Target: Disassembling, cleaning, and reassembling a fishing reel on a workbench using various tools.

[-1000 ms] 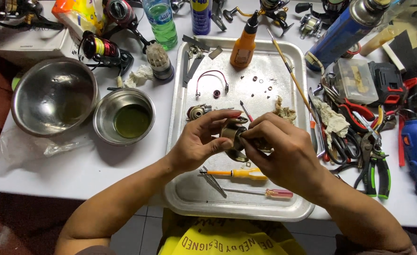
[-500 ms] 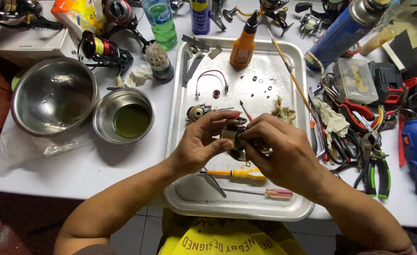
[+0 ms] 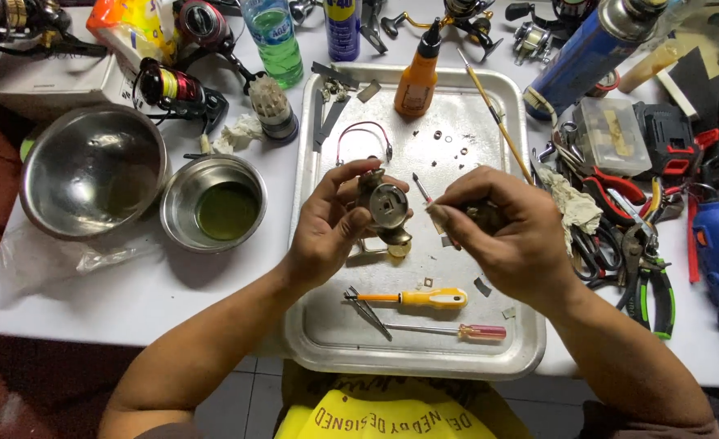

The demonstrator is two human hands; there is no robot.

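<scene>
Worktop (image 3: 91, 301): white, crowded with tools.
Tray (image 3: 327, 341): metal, centre.
Screwdrivers: yellow-handled (image 3: 424, 298) and red-handled (image 3: 473, 332), 6 o'clock in tray.
Orange bottle (image 3: 416, 77): upright, 12 o'clock in tray.
Large steel bowl (image 3: 91, 171): 9 o'clock.
Small steel bowl (image 3: 213, 203): just beside it, holding greenish liquid.
Green plastic bottle (image 3: 274, 36): 11 o'clock.
Blue canister (image 3: 591, 53): 1 o'clock.
Pliers (image 3: 648, 284): 3 o'clock.

part in right hand (image 3: 506, 232) hidden, maybe metal.
</scene>
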